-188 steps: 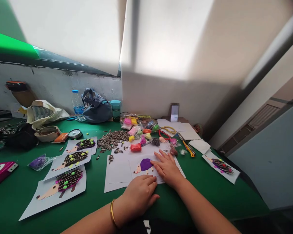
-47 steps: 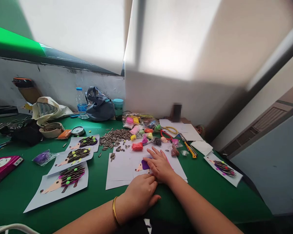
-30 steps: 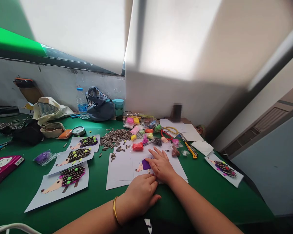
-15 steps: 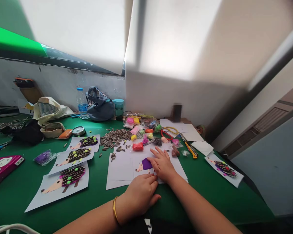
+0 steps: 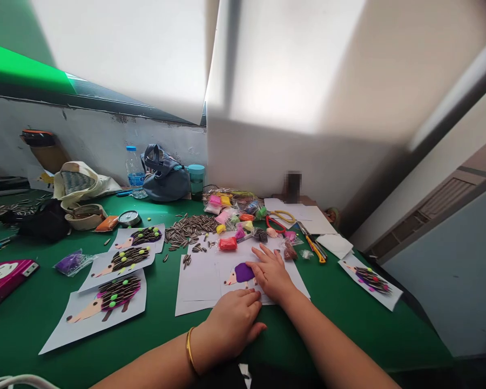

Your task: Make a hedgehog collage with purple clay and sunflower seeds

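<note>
On a white sheet (image 5: 198, 281) lies a hedgehog picture with a peach face and a smooth purple clay body (image 5: 242, 273). My right hand (image 5: 272, 274) rests on the paper with fingers spread, the thumb at the clay's right edge. Below it, my left hand (image 5: 235, 320), with a gold bangle (image 5: 190, 348) at the wrist, lies on the sheet's near edge. Its fingers are stretched out and its thumb stands apart. Neither hand holds anything. A packet of red clay (image 5: 227, 244) and several sunflower seeds (image 5: 187, 261) lie just above the picture.
Hedgehog pictures covered with seeds lie at left (image 5: 115, 300) and right (image 5: 370, 283). Behind are a seed pile (image 5: 192, 228), bagged clays (image 5: 222, 216), scissors (image 5: 283, 217) and a yellow utility knife (image 5: 318, 249). Bags, a bottle (image 5: 135, 173) and a cup (image 5: 196, 181) stand by the wall.
My right hand has shifted slightly to the right, so more of the purple clay's edge shows. My left hand stays in place. The view has moved a little.
</note>
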`<action>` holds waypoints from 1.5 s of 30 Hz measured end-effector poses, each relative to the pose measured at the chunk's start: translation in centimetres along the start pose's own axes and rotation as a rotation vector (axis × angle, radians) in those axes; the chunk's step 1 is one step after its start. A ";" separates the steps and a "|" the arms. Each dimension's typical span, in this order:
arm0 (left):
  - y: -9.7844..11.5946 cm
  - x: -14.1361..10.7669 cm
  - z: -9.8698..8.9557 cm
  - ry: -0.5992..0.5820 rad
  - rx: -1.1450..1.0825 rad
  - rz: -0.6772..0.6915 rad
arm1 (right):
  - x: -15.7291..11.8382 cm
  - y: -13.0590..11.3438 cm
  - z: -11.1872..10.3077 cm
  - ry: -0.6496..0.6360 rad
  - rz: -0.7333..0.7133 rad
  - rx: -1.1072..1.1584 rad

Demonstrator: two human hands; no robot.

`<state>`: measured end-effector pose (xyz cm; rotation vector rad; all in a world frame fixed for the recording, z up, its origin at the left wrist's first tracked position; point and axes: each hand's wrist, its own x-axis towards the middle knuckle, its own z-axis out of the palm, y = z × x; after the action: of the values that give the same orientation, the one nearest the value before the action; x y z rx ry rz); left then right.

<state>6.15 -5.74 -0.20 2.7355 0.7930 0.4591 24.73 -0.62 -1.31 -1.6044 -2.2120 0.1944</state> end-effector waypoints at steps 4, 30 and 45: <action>0.0 0.0 -0.2 0.001 0.002 0.003 | 0.0 0.1 -0.1 0.038 0.006 0.033; -0.6 0.3 -1.1 0.086 -0.035 0.065 | 0.0 1.5 0.2 0.245 0.144 0.214; -7.7 3.9 -3.7 0.355 -0.797 -0.619 | -0.1 0.5 -0.2 0.362 0.119 0.688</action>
<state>4.29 3.27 1.61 1.6029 1.1622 0.8849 25.30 -0.55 -1.34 -1.2543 -1.5373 0.5770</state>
